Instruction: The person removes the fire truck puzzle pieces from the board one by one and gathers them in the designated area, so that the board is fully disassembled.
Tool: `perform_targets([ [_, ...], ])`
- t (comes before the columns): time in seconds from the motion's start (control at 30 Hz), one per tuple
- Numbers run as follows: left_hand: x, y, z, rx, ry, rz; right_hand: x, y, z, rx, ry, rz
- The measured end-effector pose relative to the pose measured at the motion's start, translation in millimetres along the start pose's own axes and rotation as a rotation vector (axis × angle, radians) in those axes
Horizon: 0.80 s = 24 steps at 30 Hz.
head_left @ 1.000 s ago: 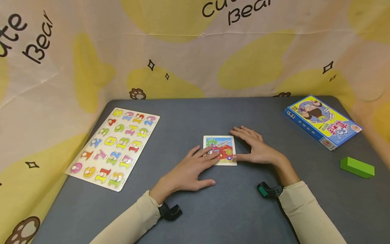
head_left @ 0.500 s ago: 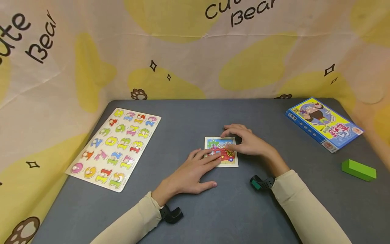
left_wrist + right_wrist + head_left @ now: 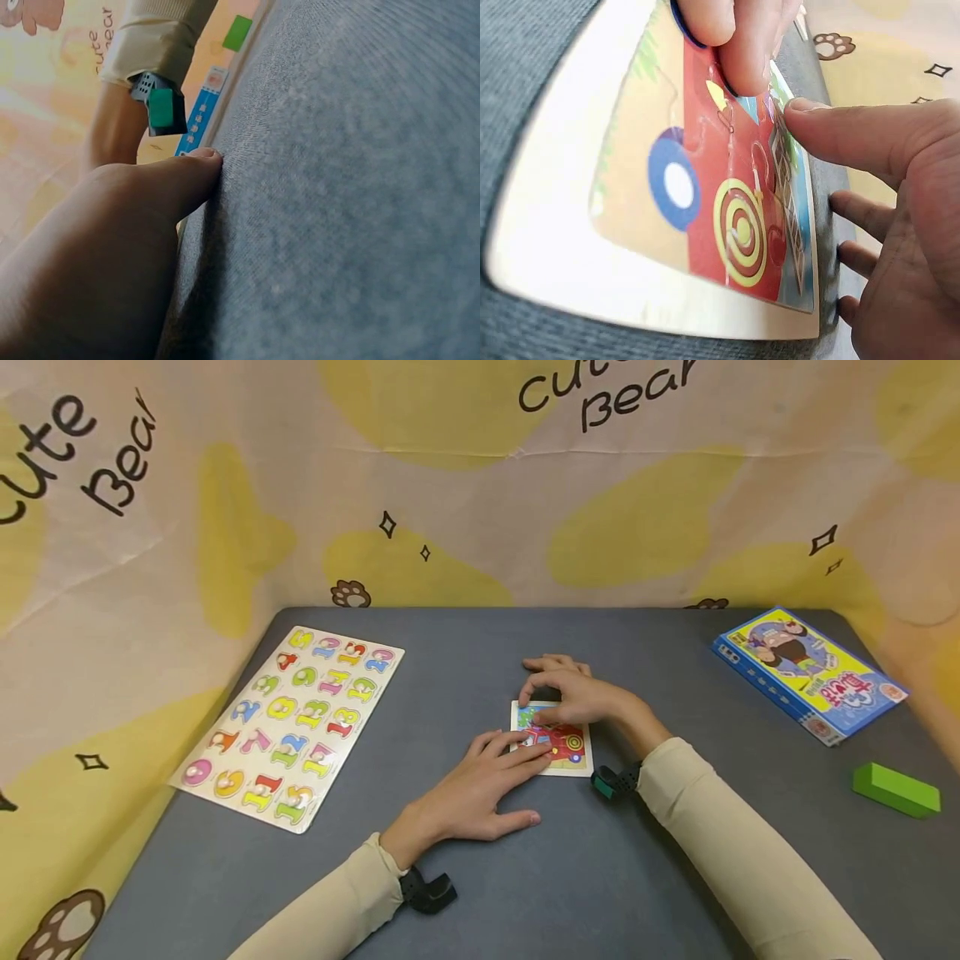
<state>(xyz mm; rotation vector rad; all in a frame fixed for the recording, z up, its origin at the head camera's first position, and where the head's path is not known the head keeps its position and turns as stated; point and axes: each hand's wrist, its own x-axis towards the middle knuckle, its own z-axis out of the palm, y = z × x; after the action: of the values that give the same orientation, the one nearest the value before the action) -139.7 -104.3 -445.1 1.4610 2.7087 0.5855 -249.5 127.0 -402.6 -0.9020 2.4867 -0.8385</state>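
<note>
A small square jigsaw puzzle [image 3: 567, 763] lies flat on the table, its picture a red fire truck in a pale wooden frame. My left hand [image 3: 476, 789] rests on its lower left part with straight fingers, thumb spread out on the table. Over the upper part reaches my right hand [image 3: 576, 695]; its thumb touches the picture near the top edge, and its other fingers lie beyond the frame. In the right wrist view, joins between the puzzle's pieces [image 3: 739, 150] show, and left fingertips [image 3: 750, 56] press on the red area. My left thumb [image 3: 187, 180] fills part of the left wrist view.
A wooden number board [image 3: 288, 727] with coloured numerals lies at the left. At the far right is a blue and yellow box [image 3: 810, 675], with a green block [image 3: 896, 790] in front of it. A printed cloth [image 3: 442, 485] hangs behind the grey table [image 3: 450, 652].
My right hand has moved left from the puzzle's right edge across its top, the thumb now on the picture's upper left. My left hand stays pressed on the puzzle.
</note>
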Motion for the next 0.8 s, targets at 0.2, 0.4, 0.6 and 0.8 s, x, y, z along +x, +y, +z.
perform_targets([
  [0.2, 0.3, 1.3, 0.0, -0.028, 0.012, 0.008, 1.7, -4, -2, -0.032, -0.045, 0.023],
  [0.4, -0.1, 2.0, -0.4, -0.029, 0.010, -0.002, 4.7, -9, -4, -0.070, -0.086, 0.042],
  [0.6, -0.2, 1.6, -0.5, -0.025, 0.014, 0.001, 6.8, -13, -5, -0.099, -0.116, 0.057],
  [0.8, -0.5, 0.6, -1.4, -0.017, 0.014, -0.008, 7.8, -18, -9, -0.123, -0.152, 0.061],
])
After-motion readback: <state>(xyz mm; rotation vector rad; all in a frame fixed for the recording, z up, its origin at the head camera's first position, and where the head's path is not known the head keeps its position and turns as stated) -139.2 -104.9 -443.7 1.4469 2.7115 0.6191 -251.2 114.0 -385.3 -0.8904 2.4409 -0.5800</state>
